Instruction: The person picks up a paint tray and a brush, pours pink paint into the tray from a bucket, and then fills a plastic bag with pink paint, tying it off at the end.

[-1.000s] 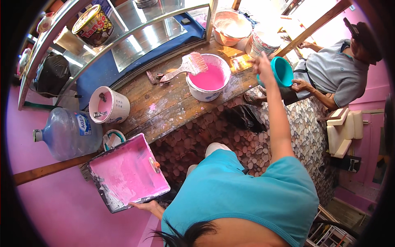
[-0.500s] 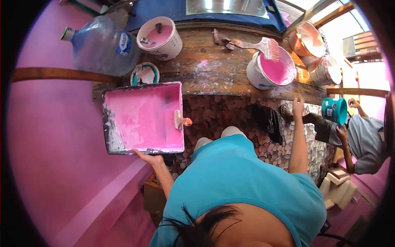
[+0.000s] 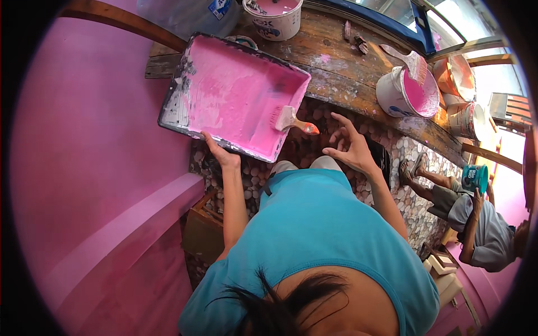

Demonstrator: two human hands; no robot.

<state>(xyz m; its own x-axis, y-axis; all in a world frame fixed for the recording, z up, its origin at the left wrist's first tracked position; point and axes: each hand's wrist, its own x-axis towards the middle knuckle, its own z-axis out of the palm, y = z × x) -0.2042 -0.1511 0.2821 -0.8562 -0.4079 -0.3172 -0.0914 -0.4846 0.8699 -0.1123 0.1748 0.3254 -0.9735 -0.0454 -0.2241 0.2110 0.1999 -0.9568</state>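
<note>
My left hand (image 3: 221, 152) grips the near edge of a black paint tray (image 3: 231, 89) coated inside with pink paint. A brush (image 3: 291, 120) with an orange-tipped handle lies at the tray's right side, its handle over the rim. My right hand (image 3: 347, 145) hangs open just right of that handle, fingers apart and curved, holding nothing. On the wooden bench (image 3: 336, 84) beyond, a white bucket of pink paint (image 3: 417, 95) has a wide brush (image 3: 412, 64) across its rim. Another white bucket of pink (image 3: 272, 22) stands at the back, behind the tray.
A co-worker (image 3: 485, 235) at the right holds a teal bucket (image 3: 473, 179). A water jug (image 3: 188, 22), an orange bucket (image 3: 454, 78) and a paint can (image 3: 468, 120) are at the back. Left is a pink wall (image 3: 89, 145); stacked cream pieces (image 3: 443, 280) lie lower right.
My right hand has come away from beside the co-worker's bucket toward the tray's brush. The tray, still in my left hand, sits higher in view. The view has turned; the co-worker appears lower.
</note>
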